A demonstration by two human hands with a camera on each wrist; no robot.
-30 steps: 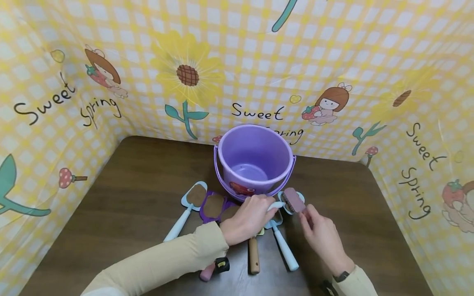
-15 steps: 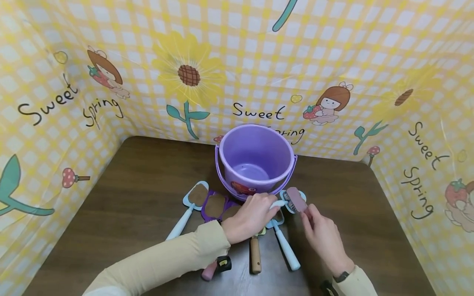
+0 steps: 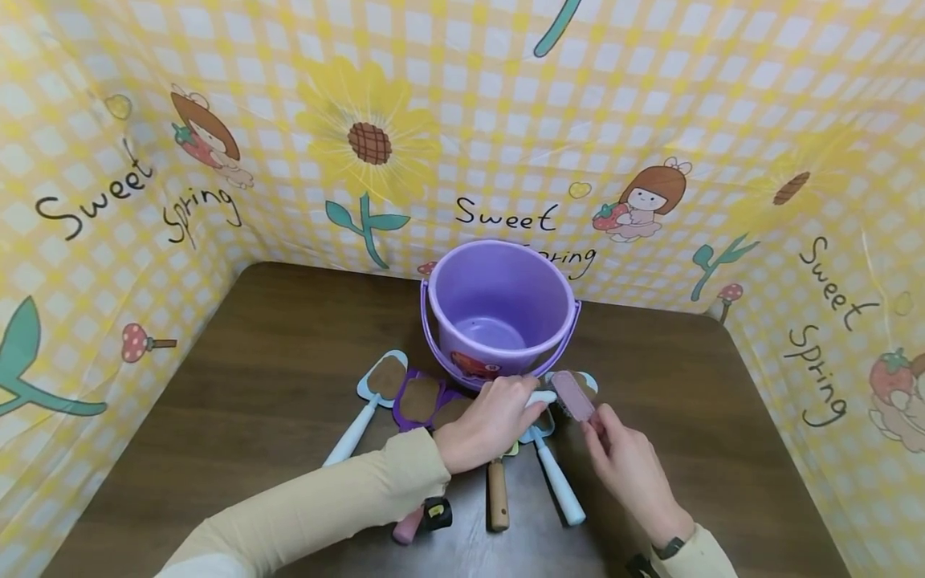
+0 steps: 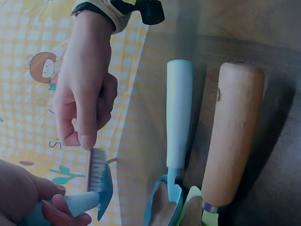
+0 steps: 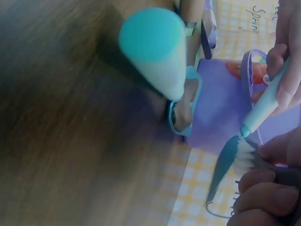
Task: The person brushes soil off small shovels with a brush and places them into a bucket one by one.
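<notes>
A person's left hand [image 3: 487,425] grips the pale blue handle of a small shovel [image 5: 256,115], its blade pointing right, while the right hand [image 3: 629,461] pinches a pink brush [image 3: 572,395], its pale bristles against the blade. Both tools are held close to the near right side of a purple bucket [image 3: 499,277], which stands upright. Below the hands, a wooden-handled shovel [image 3: 498,498] and a blue-handled shovel [image 3: 560,486] lie side by side on a dark worktop [image 3: 694,385]. To the left, a purple shovel [image 3: 419,401] and another pale blue one rest near the sleeve, a pink handle [image 3: 408,527] showing beneath it. A yellow checked cloth [image 3: 506,120] surrounds the scene.
</notes>
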